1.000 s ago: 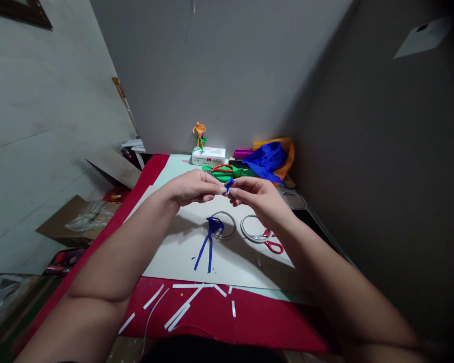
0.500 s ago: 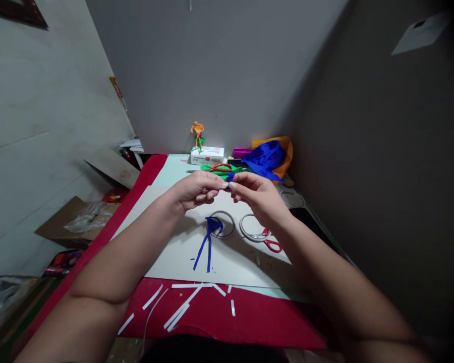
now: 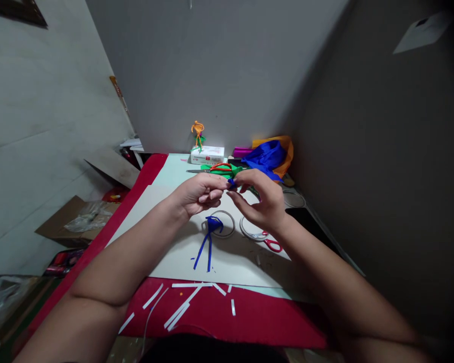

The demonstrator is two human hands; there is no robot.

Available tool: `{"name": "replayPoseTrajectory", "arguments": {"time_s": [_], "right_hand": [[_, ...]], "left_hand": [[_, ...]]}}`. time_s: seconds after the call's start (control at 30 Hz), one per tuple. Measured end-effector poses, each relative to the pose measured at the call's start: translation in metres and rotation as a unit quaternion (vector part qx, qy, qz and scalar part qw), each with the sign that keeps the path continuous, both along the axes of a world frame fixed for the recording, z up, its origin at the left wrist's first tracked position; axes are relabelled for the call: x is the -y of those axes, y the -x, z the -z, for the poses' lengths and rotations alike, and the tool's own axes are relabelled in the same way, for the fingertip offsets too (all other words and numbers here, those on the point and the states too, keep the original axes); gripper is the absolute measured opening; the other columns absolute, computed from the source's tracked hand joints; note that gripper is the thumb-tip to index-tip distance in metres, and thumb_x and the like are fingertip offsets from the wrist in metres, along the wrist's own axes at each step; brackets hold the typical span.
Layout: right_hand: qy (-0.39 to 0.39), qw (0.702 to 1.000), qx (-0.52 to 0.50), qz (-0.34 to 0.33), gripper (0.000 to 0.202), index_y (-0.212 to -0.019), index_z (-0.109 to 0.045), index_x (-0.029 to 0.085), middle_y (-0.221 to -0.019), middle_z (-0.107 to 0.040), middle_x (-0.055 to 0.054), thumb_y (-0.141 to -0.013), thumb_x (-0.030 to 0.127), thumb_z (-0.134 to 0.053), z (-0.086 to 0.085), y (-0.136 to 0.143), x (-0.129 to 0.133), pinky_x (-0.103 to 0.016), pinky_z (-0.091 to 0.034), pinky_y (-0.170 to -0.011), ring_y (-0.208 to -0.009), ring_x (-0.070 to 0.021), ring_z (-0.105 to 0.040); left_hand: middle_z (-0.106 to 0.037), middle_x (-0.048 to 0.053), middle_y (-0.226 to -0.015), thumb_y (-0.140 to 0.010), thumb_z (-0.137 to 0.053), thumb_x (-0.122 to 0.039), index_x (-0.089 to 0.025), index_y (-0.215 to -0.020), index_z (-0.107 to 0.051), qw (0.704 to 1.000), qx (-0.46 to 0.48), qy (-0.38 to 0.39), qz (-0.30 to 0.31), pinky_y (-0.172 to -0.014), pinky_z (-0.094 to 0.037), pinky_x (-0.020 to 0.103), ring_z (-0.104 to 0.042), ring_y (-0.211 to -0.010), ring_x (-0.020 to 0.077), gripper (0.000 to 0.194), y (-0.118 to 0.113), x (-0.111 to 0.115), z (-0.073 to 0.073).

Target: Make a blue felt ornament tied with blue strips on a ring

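Note:
My left hand (image 3: 204,192) is closed, its thumb and forefinger pinching a small blue piece (image 3: 231,183). At the other side of this piece is my right hand (image 3: 261,197), its forefinger at the blue material and its thumb a little lower, with a gap between them. Below my hands a blue stick figure (image 3: 212,227) lies on the white board (image 3: 166,252), its upper part over a grey wire ring (image 3: 232,224). Red-handled scissors (image 3: 273,245) lie by a second ring (image 3: 243,229) to the right.
Behind my hands are orange-handled scissors (image 3: 220,168) on green material (image 3: 235,171), and a white box (image 3: 208,155) with an orange figure (image 3: 197,128) on top. Blue cloth (image 3: 265,157) lies at the back right. White strips (image 3: 177,315) lie on the red cloth (image 3: 249,327).
My right thumb has come away from the pinch and dropped lower, and the right hand has opened somewhat. My left hand has shifted slightly right and down, still pinching.

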State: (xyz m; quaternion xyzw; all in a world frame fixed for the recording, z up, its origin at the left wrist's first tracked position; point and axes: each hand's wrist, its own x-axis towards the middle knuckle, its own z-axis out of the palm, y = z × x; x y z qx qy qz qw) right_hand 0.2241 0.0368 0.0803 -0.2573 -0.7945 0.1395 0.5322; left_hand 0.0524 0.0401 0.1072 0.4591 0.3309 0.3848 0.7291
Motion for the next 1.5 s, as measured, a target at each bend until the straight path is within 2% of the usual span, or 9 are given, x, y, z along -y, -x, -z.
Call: {"name": "replayPoseTrajectory", "arguments": {"time_s": [0.2, 0.33, 0.47, 0.53, 0.63, 0.8, 0.93, 1.1, 1.5], "right_hand": [[-0.098, 0.994, 0.045, 0.000, 0.015, -0.091, -0.058, 0.024, -0.089, -0.064, -0.006, -0.079, 0.016, -0.061, 0.002, -0.005, -0.008, -0.034, -0.049, -0.076, -0.083, -0.0189, -0.059], [-0.104, 0.991, 0.066, 0.043, 0.005, -0.084, -0.058, 0.023, -0.082, -0.064, -0.005, -0.082, 0.019, -0.058, 0.000, -0.001, -0.003, -0.033, -0.047, -0.074, -0.079, -0.0185, -0.058], [0.017, 0.999, -0.001, 0.044, 0.003, -0.081, -0.059, 0.021, -0.077, -0.060, -0.004, -0.082, 0.024, -0.060, -0.008, 0.002, 0.002, -0.031, -0.046, -0.069, -0.071, -0.0161, -0.055], [0.119, 0.991, -0.068, -0.003, 0.008, -0.079, -0.059, 0.020, -0.079, -0.059, -0.003, -0.080, 0.027, -0.062, -0.010, 0.001, 0.000, -0.029, -0.046, -0.068, -0.073, -0.0152, -0.055], [0.238, 0.956, -0.136, -0.101, 0.012, -0.075, -0.060, 0.019, -0.085, -0.058, -0.003, -0.075, 0.028, -0.068, -0.008, 0.001, -0.007, -0.027, -0.046, -0.069, -0.080, -0.0153, -0.055], [0.304, 0.926, -0.172, -0.144, 0.018, -0.076, -0.061, 0.019, -0.088, -0.056, -0.002, -0.070, 0.030, -0.073, -0.002, 0.002, -0.011, -0.025, -0.045, -0.068, -0.077, -0.0130, -0.052], [0.304, 0.929, -0.174, -0.121, 0.020, -0.079, -0.059, 0.019, -0.083, -0.055, 0.000, -0.072, 0.033, -0.072, 0.001, 0.003, -0.011, -0.025, -0.044, -0.066, -0.068, -0.0107, -0.050], [0.239, 0.958, -0.143, -0.069, 0.016, -0.078, -0.059, 0.018, -0.082, -0.055, -0.001, -0.076, 0.030, -0.068, 0.003, 0.004, -0.012, -0.025, -0.042, -0.067, -0.073, -0.0116, -0.050], [0.172, 0.981, -0.093, -0.013, 0.008, -0.079, -0.056, 0.019, -0.080, -0.055, -0.002, -0.082, 0.026, -0.059, 0.007, 0.009, -0.009, -0.027, -0.046, -0.069, -0.075, -0.0143, -0.053]], "left_hand": [[-0.043, -0.007, -0.034, -0.069, -0.058, -0.014, -0.014, -0.057, -0.046, 1.000, 0.000, -0.013, -0.012, -0.036, -0.019, 0.017, -0.020, -0.025, -0.0007, 0.017, -0.002, 0.000, 0.001], [-0.049, -0.003, -0.035, -0.068, -0.056, -0.014, -0.013, -0.058, -0.049, 0.999, -0.012, -0.034, -0.023, -0.036, -0.019, 0.018, -0.022, -0.024, -0.0006, 0.012, -0.002, -0.002, 0.002], [-0.053, -0.001, -0.037, -0.068, -0.056, -0.015, -0.012, -0.065, -0.055, 0.998, -0.030, -0.048, -0.027, -0.034, -0.013, 0.018, -0.023, -0.024, 0.0004, 0.005, 0.001, 0.000, -0.003], [-0.053, -0.001, -0.037, -0.067, -0.058, -0.015, -0.010, -0.072, -0.059, 0.997, -0.049, -0.055, -0.028, -0.033, -0.009, 0.019, -0.025, -0.025, 0.0016, 0.007, 0.002, 0.003, -0.006], [-0.053, -0.001, -0.039, -0.070, -0.060, -0.016, -0.010, -0.073, -0.061, 0.989, -0.109, -0.102, -0.020, -0.035, -0.014, 0.018, -0.035, -0.031, 0.0037, 0.007, 0.001, 0.007, -0.007], [-0.053, -0.001, -0.042, -0.072, -0.060, -0.019, -0.012, -0.066, -0.061, 0.973, -0.170, -0.153, -0.008, -0.039, -0.019, 0.019, -0.037, -0.036, 0.0047, 0.009, -0.001, 0.008, -0.005], [-0.054, -0.001, -0.042, -0.074, -0.059, -0.023, -0.012, -0.070, -0.062, 0.969, -0.186, -0.164, -0.011, -0.040, -0.016, 0.021, -0.033, -0.036, 0.0048, 0.012, 0.000, 0.006, -0.004], [-0.055, -0.001, -0.043, -0.074, -0.059, -0.022, -0.012, -0.070, -0.060, 0.967, -0.198, -0.159, -0.023, -0.040, -0.014, 0.022, -0.028, -0.036, 0.0045, 0.011, 0.000, 0.005, -0.004], [-0.055, 0.000, -0.047, -0.077, -0.057, -0.028, -0.013, -0.056, -0.055, 0.959, -0.225, -0.171, -0.015, -0.040, -0.016, 0.021, -0.029, -0.038, 0.0049, 0.026, 0.002, 0.005, -0.005]]}}
